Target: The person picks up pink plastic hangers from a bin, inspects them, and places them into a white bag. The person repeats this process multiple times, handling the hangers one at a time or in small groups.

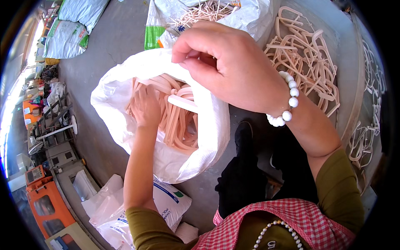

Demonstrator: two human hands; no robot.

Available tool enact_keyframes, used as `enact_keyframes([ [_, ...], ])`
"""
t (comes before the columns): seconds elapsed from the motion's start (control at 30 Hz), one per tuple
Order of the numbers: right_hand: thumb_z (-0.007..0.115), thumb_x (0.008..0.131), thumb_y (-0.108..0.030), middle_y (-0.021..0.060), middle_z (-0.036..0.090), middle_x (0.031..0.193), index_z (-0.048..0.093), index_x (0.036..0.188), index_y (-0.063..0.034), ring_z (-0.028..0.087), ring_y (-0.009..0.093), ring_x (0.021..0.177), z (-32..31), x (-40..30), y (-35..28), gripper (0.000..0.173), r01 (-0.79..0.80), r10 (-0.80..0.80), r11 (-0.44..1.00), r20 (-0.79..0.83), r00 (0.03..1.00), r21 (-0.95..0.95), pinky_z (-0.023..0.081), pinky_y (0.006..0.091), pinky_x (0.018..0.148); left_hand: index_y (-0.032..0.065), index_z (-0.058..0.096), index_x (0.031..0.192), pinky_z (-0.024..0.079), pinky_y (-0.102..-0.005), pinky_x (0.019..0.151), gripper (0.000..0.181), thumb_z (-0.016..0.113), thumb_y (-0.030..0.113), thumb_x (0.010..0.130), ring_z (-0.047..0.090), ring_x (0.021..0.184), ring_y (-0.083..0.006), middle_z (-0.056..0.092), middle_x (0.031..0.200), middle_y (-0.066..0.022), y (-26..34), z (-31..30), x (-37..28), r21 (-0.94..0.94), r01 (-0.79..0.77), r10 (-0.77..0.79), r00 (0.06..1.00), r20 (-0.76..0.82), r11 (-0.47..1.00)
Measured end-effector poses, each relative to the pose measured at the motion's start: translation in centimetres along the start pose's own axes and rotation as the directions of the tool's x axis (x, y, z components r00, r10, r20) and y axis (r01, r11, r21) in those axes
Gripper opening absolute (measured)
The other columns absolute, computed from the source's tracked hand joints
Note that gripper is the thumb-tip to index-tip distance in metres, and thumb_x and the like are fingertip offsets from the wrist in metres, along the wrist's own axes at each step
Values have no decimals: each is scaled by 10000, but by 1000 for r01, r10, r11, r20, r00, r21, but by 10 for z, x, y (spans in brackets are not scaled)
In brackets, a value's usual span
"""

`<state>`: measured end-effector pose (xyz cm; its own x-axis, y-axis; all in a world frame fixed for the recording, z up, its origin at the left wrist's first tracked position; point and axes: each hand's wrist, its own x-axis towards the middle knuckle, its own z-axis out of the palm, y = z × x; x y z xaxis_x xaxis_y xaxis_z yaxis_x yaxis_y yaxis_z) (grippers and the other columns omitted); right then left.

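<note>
A white woven sack (215, 134) stands with its mouth rolled open before me, holding many pale-pink moulded plastic pieces (175, 122) that look like hangers. My left hand (145, 104) is down inside it, resting against the pieces at the left side. Its fingertips are partly hidden, so its grip is unclear. Over the far right rim hovers my right hand (231, 65), a white bead bracelet at its wrist. The thumb and index finger are brought together, the other fingers curled, and nothing shows between them.
Beyond stands another sack (154, 32) of thin pink plastic sprues (203, 14). At right lies a pile of pink plastic pieces (306, 62), with white ones (362, 143) past a ledge. Printed bags (168, 200) lie lower left, near an orange machine (50, 206). Filled sacks (65, 37) sit upper left.
</note>
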<state>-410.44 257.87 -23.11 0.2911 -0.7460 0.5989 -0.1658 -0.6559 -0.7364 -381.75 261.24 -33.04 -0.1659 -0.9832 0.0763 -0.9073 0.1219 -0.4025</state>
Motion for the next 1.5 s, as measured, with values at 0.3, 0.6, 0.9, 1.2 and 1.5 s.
enact_keyframes([
  [0.3, 570, 791, -32, 92, 608, 778, 595, 808, -29, 607, 253, 721, 4, 0, 4, 30, 1, -1, 999, -6, 1000, 36, 486, 365, 687, 129, 611, 1149, 365, -471, 956, 382, 644, 273, 797, 502, 1138, -323, 584, 1190, -102, -2, 45, 70, -416, -55, 83, 995, 49, 908],
  [0.6, 574, 786, -18, 91, 598, 765, 586, 809, -29, 602, 257, 731, 1, -1, 8, 28, 3, -3, 1000, 3, 1000, 13, 481, 363, 686, 175, 564, 1233, 324, -516, 990, 476, 651, 318, 787, 450, 1217, -318, 537, 1275, -93, 1, 61, 78, -293, -9, 34, 996, 83, 956],
  [0.9, 619, 798, 29, 38, 580, 790, 608, 871, -14, 575, 105, 660, 1, -3, 12, 85, 10, -10, 999, 7, 1000, 40, 461, 227, 592, 20, 598, 1141, 396, -426, 958, 290, 499, 120, 886, 507, 1135, -366, 585, 1174, -180, -25, 60, 80, -639, -32, -15, 998, -67, 769],
  [1.2, 574, 804, -31, 90, 607, 775, 600, 836, -29, 612, 234, 719, 2, -4, 11, 41, 25, -25, 998, 1, 1000, 50, 494, 348, 684, 84, 645, 1070, 289, -520, 1025, 246, 546, 195, 873, 492, 1175, -267, 594, 1146, -102, 14, 6, 33, -166, -241, 247, 969, 16, 956],
  [1.5, 621, 863, -157, 75, 644, 751, 638, 881, -33, 606, 150, 632, -54, -10, 5, 126, -35, 33, 999, -67, 997, -19, 480, 272, 583, -33, 636, 932, 460, -275, 812, 223, 496, 140, 942, 605, 868, -170, 655, 880, -74, -33, -63, -3, -889, 196, -112, 980, 164, 415],
])
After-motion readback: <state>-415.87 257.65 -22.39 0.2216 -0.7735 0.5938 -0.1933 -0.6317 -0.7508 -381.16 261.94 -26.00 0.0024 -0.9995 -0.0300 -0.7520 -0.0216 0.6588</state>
